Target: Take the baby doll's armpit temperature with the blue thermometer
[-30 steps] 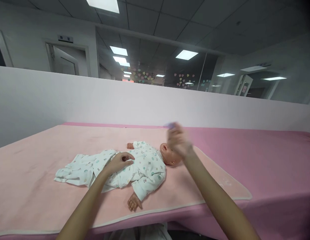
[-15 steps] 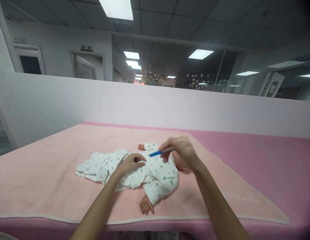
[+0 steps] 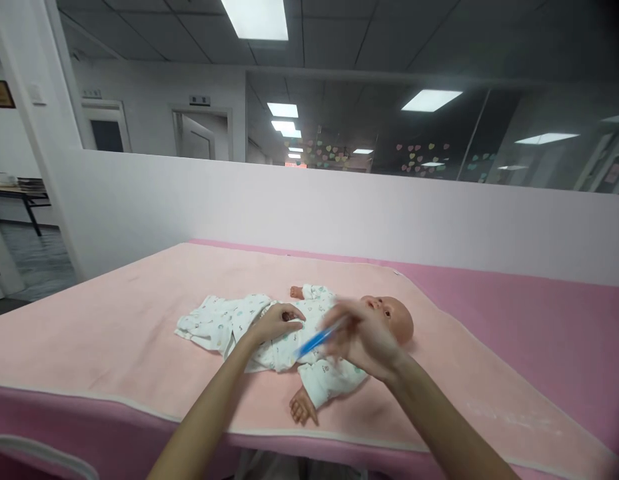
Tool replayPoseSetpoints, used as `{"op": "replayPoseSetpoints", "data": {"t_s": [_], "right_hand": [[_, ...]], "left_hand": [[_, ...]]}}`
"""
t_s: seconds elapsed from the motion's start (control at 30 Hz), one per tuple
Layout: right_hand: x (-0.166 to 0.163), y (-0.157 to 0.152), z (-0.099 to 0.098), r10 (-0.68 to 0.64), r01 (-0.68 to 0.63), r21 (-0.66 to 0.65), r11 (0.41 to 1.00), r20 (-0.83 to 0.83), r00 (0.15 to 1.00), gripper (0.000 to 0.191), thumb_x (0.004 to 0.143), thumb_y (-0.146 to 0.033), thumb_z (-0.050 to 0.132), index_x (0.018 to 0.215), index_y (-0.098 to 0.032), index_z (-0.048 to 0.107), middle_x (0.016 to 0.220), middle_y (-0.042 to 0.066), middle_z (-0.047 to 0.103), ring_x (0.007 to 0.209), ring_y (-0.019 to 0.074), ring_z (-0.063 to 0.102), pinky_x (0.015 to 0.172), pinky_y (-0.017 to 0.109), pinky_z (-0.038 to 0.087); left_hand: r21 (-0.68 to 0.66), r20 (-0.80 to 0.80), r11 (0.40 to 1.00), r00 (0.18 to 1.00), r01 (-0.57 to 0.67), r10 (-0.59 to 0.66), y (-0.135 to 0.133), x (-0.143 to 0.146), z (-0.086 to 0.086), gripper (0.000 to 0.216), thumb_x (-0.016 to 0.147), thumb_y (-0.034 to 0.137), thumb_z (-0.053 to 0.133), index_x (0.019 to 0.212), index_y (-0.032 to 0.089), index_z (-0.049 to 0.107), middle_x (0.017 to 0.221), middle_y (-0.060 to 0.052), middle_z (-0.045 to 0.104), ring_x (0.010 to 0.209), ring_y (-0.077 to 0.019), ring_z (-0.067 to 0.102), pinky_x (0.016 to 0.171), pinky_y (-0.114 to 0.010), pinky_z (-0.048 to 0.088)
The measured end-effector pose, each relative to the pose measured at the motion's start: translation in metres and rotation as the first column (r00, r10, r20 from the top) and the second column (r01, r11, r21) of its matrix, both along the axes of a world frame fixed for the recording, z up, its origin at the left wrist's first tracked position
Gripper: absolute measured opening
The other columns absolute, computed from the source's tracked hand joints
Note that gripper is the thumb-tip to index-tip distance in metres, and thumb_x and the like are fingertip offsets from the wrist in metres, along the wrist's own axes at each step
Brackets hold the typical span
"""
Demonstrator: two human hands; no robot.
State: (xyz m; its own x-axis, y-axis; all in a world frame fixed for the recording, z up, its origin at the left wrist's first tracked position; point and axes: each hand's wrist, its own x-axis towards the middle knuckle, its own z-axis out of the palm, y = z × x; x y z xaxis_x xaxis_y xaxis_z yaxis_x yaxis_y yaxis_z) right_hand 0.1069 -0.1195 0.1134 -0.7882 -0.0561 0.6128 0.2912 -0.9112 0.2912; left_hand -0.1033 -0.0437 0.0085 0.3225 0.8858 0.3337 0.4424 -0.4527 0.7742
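A baby doll [image 3: 396, 320] lies on its back in a white printed outfit [image 3: 324, 377], its head to the right. My left hand [image 3: 279, 323] rests on the doll's middle, fingers curved and thumb and forefinger a little apart. A small dark brown patch shows between them; I cannot make out what it is. Over the doll's chest, my right hand [image 3: 362, 337] is closed around a slim stick with a blue end [image 3: 314, 343], which slants down to the left. Motion smears this hand and the stick. The doll's near hand [image 3: 303, 407] lies on the mat.
A peach mat [image 3: 129, 333] with a pale border covers much of the pink padded table [image 3: 554, 307]. Behind it runs a low white wall [image 3: 339, 213] with glass above. A desk [image 3: 19, 193] stands in the room at far left.
My right hand has moved down and nearer to me with the stick, uncovering the doll's face. My left hand stays at the doll's middle. The camera view has turned left.
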Motion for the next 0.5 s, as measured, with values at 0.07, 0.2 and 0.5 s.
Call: {"op": "replayPoseSetpoints", "data": {"t_s": [0.07, 0.2, 0.5], "right_hand": [[0.0, 0.001, -0.007, 0.286, -0.303, -0.346, 0.888, -0.101, 0.953, 0.047, 0.088, -0.036, 0.035, 0.05, -0.014, 0.052, 0.041, -0.008, 0.048, 0.034, 0.0027, 0.042, 0.034, 0.014, 0.038], [0.018, 0.005, -0.025, 0.492, -0.811, -0.584, 0.034, -0.697, 0.522, 0.035, 0.087, -0.035, 0.043, 0.065, -0.011, 0.055, 0.053, -0.007, 0.053, 0.042, 0.0023, 0.05, 0.045, 0.015, 0.044], [0.07, 0.0, -0.071, 0.095, -0.829, -0.251, -0.499, -0.967, 0.236, 0.042, 0.088, -0.017, 0.032, 0.059, -0.018, 0.062, 0.05, -0.001, 0.059, 0.054, 0.0097, 0.057, 0.061, 0.022, 0.048]], "left_hand": [[0.0, -0.001, 1.0, 1.0, 0.005, -0.005, 0.0, 0.0, 0.002, 0.024, 0.069, 0.031, 0.057, 0.084, 0.015, 0.066, 0.078, -0.004, 0.062, 0.066, -0.0121, 0.051, 0.06, -0.022, 0.04], [-0.024, 0.017, 1.0, 1.0, 0.002, -0.002, -0.003, 0.002, 0.003, 0.024, 0.068, 0.032, 0.058, 0.082, 0.015, 0.066, 0.08, -0.004, 0.063, 0.068, -0.0129, 0.053, 0.061, -0.023, 0.041], [-0.158, 0.298, 0.979, 0.939, -0.13, 0.173, 0.015, 0.013, 0.009, 0.034, 0.069, 0.033, 0.054, 0.097, 0.015, 0.06, 0.086, -0.006, 0.064, 0.072, -0.0149, 0.057, 0.062, -0.024, 0.043]]}}
